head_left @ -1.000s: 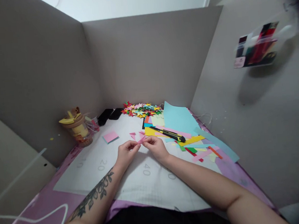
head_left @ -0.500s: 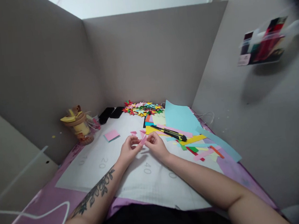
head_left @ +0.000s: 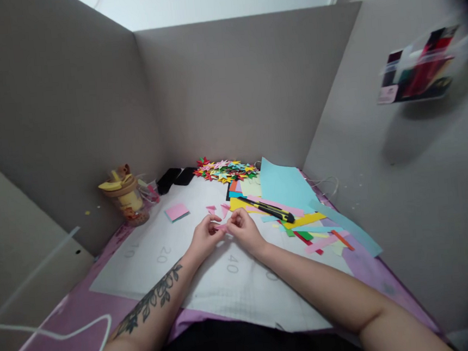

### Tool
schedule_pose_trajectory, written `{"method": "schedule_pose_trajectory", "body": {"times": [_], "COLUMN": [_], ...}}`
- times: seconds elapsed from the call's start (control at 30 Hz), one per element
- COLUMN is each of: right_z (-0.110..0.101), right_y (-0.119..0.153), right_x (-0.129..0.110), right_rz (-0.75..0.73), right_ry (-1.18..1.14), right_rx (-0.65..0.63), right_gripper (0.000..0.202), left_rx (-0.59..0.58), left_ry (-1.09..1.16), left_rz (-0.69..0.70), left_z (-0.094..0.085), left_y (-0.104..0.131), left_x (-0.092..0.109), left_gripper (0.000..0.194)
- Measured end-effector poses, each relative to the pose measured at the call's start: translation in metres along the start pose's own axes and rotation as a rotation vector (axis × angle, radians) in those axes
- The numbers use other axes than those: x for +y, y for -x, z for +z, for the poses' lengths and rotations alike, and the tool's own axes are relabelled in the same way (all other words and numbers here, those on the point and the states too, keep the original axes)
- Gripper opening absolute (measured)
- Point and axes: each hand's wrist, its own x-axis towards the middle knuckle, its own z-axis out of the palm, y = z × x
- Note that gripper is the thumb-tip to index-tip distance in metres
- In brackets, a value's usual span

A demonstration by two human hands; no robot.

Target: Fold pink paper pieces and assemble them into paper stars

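Observation:
Between my two hands is a small folded pink paper (head_left: 221, 227), low over the white sheet (head_left: 211, 292). My left hand (head_left: 204, 236) pinches its left side, and my right hand (head_left: 243, 229) has its fingertips closed on the right side. Small folded pink pieces (head_left: 225, 209) lie just beyond my fingers. A square stack of paper with pink on top (head_left: 177, 211) rests to the left of my hands. Several folded paper stars in many colours (head_left: 225, 171) are heaped at the back.
A black and yellow cutter (head_left: 276, 211) lies on coloured strips right of my hands. Light blue paper (head_left: 286, 184) stands behind it. At the left are a yellow-lidded cup (head_left: 127, 198) and two black flat objects (head_left: 169, 180). A white cable (head_left: 67, 335) crosses the lower left.
The pink paper between my fingers has tipped from upright to flatter and lower. My hands stay close together. The whole view has shifted slightly.

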Motion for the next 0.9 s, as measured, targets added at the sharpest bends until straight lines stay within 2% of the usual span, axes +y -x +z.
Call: {"method": "schedule_pose_trajectory", "body": {"times": [0.17, 0.33, 0.43, 0.53, 0.63, 0.8, 0.9], "right_z": [-0.0009, -0.0056, -0.006, -0.004, -0.0031, -0.0031, -0.0021], "right_y": [-0.0027, -0.0043, -0.0035, -0.0021, -0.0014, 0.0019, 0.0041], "right_x": [0.0024, 0.0054, 0.0067, 0.0082, 0.0095, 0.0047, 0.0007], "right_rz": [0.005, -0.021, -0.082, -0.096, -0.078, -0.124, -0.159], "right_ry": [0.024, 0.076, 0.136, 0.151, 0.128, 0.24, 0.328], "right_rx": [-0.006, 0.077, 0.093, 0.015, -0.008, -0.049, -0.079], "right_gripper": [0.021, 0.019, 0.022, 0.026, 0.021, 0.028, 0.034], "left_rx": [0.215, 0.286, 0.274, 0.194, 0.125, 0.192, 0.17], "left_ry": [0.016, 0.07, 0.05, 0.053, 0.084, 0.081, 0.081], "left_rz": [-0.015, -0.039, -0.04, -0.037, -0.021, -0.045, -0.066], "left_z": [-0.006, -0.0106, -0.0089, -0.0055, -0.004, -0.0061, -0.0069], "left_y": [-0.0034, -0.0052, -0.0043, -0.0029, -0.0022, -0.0018, -0.0014], "left_x": [0.0041, 0.0045, 0.0043, 0.0048, 0.0057, 0.0081, 0.0084], "left_gripper": [0.029, 0.03, 0.029, 0.027, 0.024, 0.025, 0.025]}}
